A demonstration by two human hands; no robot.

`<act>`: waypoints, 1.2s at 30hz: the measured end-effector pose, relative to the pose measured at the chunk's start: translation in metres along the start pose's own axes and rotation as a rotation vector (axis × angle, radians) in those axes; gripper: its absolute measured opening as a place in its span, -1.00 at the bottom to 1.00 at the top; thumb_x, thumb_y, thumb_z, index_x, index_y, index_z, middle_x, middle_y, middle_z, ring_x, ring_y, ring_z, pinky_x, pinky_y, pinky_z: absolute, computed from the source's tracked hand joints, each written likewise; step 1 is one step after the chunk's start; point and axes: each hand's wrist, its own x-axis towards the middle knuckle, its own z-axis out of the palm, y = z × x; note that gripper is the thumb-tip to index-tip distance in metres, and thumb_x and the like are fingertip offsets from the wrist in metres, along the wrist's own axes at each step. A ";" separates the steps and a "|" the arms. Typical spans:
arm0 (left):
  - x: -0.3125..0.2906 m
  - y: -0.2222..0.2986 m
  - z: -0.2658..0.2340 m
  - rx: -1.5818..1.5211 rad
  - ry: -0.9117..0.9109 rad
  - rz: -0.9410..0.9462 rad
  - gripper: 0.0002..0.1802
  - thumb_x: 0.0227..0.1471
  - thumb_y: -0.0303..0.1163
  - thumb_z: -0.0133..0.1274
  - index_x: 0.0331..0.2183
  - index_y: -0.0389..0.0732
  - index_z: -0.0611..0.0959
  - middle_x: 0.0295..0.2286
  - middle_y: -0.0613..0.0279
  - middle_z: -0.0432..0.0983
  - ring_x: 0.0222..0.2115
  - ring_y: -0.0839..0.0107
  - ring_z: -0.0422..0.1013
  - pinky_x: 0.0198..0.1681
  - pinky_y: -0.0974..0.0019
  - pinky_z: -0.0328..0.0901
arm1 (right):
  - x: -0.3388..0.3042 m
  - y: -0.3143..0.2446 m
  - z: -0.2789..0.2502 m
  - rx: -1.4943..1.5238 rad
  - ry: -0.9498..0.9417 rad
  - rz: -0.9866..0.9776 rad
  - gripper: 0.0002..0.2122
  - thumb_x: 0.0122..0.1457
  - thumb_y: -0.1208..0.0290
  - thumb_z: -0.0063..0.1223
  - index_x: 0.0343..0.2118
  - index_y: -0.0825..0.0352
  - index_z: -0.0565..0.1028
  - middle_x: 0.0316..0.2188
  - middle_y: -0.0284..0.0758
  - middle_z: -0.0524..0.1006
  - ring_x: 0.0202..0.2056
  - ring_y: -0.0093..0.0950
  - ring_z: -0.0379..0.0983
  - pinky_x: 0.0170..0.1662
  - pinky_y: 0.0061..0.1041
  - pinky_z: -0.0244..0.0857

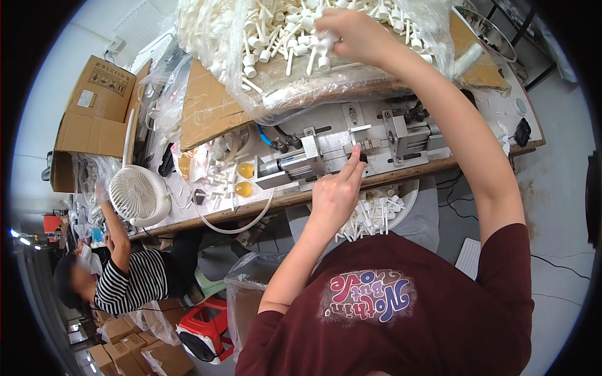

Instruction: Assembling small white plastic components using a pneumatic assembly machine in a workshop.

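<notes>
In the room, a pale floor (555, 207) runs along the right, and a co-worker in a striped shirt (141, 276) sits at the far left. The surface (501, 103) carries, at its far side, a heap of white plastic pieces (288, 31) in a clear liner (282, 97); nearer stands a metal fixture (396, 135), with a white fan (138, 194) to the left. More pieces fill a bowl (412, 202) at the near edge.

The right hand (357, 34) is narrow over the heap, holding blurred white pieces. The left hand (337, 194) points its index finger at the fixture's middle, near a small white part (360, 128); I cannot tell whether it grips anything.

The step in hand looks like picking pieces while minding the fixture. The next move probably calls for a light grip, freeing one piece without dragging its neighbours.
</notes>
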 end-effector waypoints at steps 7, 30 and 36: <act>-0.001 0.009 -0.019 -0.215 -0.027 0.034 -0.68 -0.04 -0.35 0.26 -0.19 -0.18 0.67 -0.05 0.20 0.57 -0.49 0.26 0.57 -0.44 0.32 0.45 | -0.027 0.021 -0.031 0.860 0.205 0.691 -0.69 0.05 0.31 0.37 -0.24 0.37 0.54 -0.43 -0.45 0.51 -0.46 -0.74 0.36 -0.48 -0.74 0.21; -0.003 0.014 -0.035 -0.419 0.175 -0.114 -0.58 -0.26 -0.48 0.40 -0.24 -0.29 0.69 -0.19 0.11 0.55 -0.30 0.29 0.56 -0.25 0.31 0.50 | -0.190 -0.120 -0.042 1.641 0.165 1.215 -0.86 0.24 0.43 0.13 -0.25 0.39 0.48 -0.45 -0.38 0.51 -0.67 -0.81 0.16 -0.62 -0.77 -0.01; -0.006 0.001 0.010 -0.009 0.248 0.055 -0.68 -0.20 -0.33 0.35 -0.31 -0.20 0.72 -0.18 0.18 0.64 -0.38 0.32 0.58 -0.28 0.30 0.45 | -0.198 -0.129 -0.049 1.647 0.178 1.208 -0.81 0.26 0.35 0.14 -0.26 0.40 0.49 -0.45 -0.34 0.53 -0.69 -0.79 0.17 -0.63 -0.76 0.00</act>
